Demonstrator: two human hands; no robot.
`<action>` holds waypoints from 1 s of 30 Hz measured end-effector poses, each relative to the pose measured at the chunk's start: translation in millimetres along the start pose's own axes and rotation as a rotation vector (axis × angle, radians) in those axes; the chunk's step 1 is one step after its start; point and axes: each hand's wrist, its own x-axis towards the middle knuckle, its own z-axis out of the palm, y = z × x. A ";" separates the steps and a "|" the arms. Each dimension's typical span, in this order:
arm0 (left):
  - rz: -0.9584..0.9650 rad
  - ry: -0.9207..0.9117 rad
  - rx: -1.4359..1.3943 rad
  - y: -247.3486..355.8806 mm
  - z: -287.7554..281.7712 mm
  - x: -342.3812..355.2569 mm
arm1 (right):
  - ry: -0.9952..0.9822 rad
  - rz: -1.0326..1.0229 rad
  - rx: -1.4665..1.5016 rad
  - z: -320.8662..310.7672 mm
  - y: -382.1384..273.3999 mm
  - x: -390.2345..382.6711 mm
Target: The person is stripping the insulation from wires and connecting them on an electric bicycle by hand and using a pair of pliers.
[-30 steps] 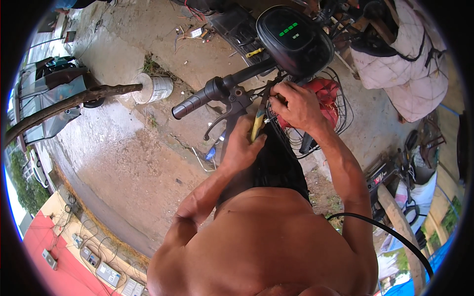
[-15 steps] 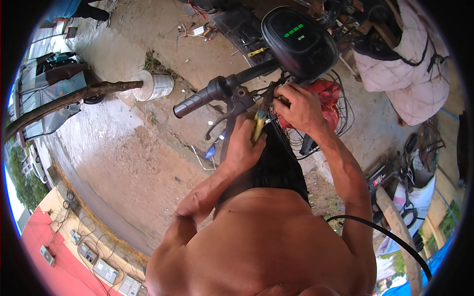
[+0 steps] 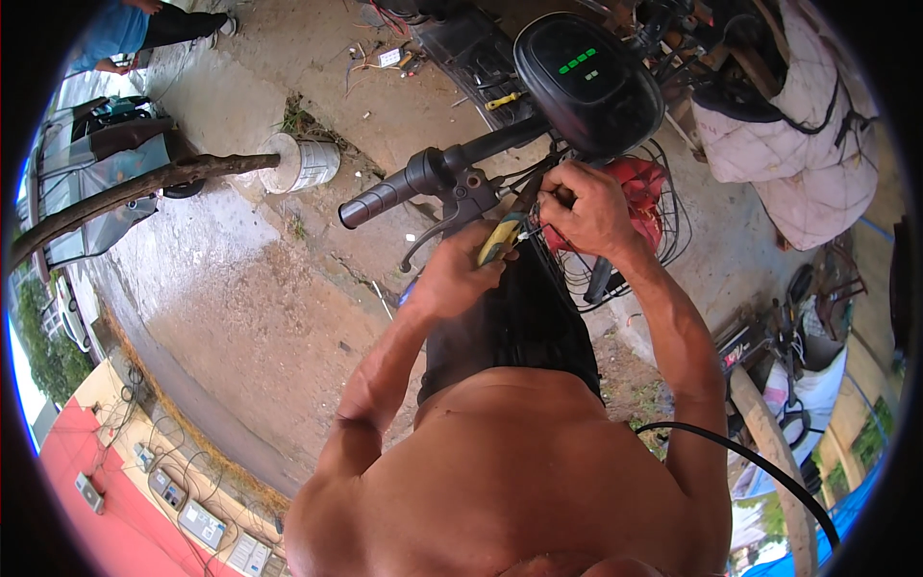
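Note:
My left hand [image 3: 460, 274] grips a yellow-handled hand tool [image 3: 500, 240], which looks like pliers, below the brake lever [image 3: 457, 207]. Just to its upper right, my right hand [image 3: 586, 207] has its fingers curled on dark cables [image 3: 524, 178] under the handlebar [image 3: 490, 144]; which piece they pinch is partly hidden. Above sits a black display housing [image 3: 586, 87] with green lit bars, and the left grip [image 3: 375, 202] points out to the left. Behind my right hand is a wire basket [image 3: 663, 245] with red crumpled material [image 3: 644, 192] in it.
A bucket [image 3: 312, 168] holds a leaning wooden pole [image 3: 144, 192]; a covered vehicle [image 3: 101, 183] stands beyond it. Another person [image 3: 115, 38] is at upper left. A quilted cover [image 3: 788, 154], tools [image 3: 798, 308] and scrap are at right. A yellow tool [image 3: 503, 100] lies behind the handlebar.
My left hand and its tool have shifted down-left and tilted. My right hand has moved slightly right. The other person has come further into view at upper left.

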 end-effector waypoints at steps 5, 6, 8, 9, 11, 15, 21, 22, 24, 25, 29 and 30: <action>-0.189 -0.139 -0.085 1.3 -15.2 3.7 | -0.025 0.010 0.037 -1.9 0.4 1.2; -0.189 -0.138 -0.085 -1.8 -17.2 4.5 | -0.026 0.009 0.037 -2.6 0.3 1.8; -0.152 -0.182 -0.207 -6.5 -19.7 5.9 | -0.058 0.012 0.044 -3.8 1.1 2.8; -0.152 -0.181 -0.208 -7.2 -19.9 5.9 | -0.059 0.012 0.044 -4.3 1.9 3.1; -0.122 -0.209 -0.303 -6.2 -19.9 5.9 | -0.086 0.032 0.123 -5.3 3.6 3.8; -0.102 -0.253 -0.440 -19.4 -19.7 9.1 | -0.110 0.050 0.142 -9.3 4.3 6.0; -0.105 -0.298 -0.656 -33.1 -17.7 12.5 | -0.197 0.054 0.170 -14.4 6.0 11.6; -0.097 -0.324 -0.700 -37.7 -17.6 14.1 | -0.211 0.063 0.189 -15.3 5.8 12.1; -0.087 -0.349 -0.745 -44.3 -17.9 17.2 | -0.227 0.071 0.207 -16.7 6.6 13.2; -0.088 -0.375 -0.782 -46.3 -18.2 18.7 | -0.230 0.064 0.206 -17.3 7.7 13.4; -0.072 -0.475 -0.881 -49.8 -23.7 23.8 | -0.252 0.060 0.217 -21.0 4.8 15.2; -0.068 -0.476 -0.885 -49.8 -24.6 24.7 | -0.257 0.060 0.212 -21.5 5.9 15.0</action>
